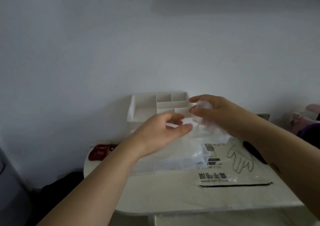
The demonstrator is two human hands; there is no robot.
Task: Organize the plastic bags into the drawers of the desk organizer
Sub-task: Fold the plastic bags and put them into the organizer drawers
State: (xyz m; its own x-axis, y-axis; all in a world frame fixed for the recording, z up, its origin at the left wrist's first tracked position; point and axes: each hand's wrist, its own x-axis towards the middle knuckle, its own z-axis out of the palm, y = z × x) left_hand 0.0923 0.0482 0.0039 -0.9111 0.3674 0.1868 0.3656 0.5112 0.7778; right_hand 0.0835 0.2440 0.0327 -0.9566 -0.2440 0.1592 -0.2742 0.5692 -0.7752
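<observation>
A crumpled clear plastic bag (205, 106) is held in the right hand (223, 116), with the fingers curled round its upper part. Its loose end hangs down over the pulled-out transparent drawer (173, 163) of the white desk organizer (132, 104). The left hand (161, 132) is kept open just beside it, with fingers relaxed, and nothing seems to be held in it.

The step in hand is judged to be the compacting of one bag before it is stored. Next, the bag should be pressed small and lowered into the open drawer, which seems to contain some clear plastic already, though this cannot be told for sure. A printed package (225, 179) is lying on the counter (173, 196) near the drawer.
</observation>
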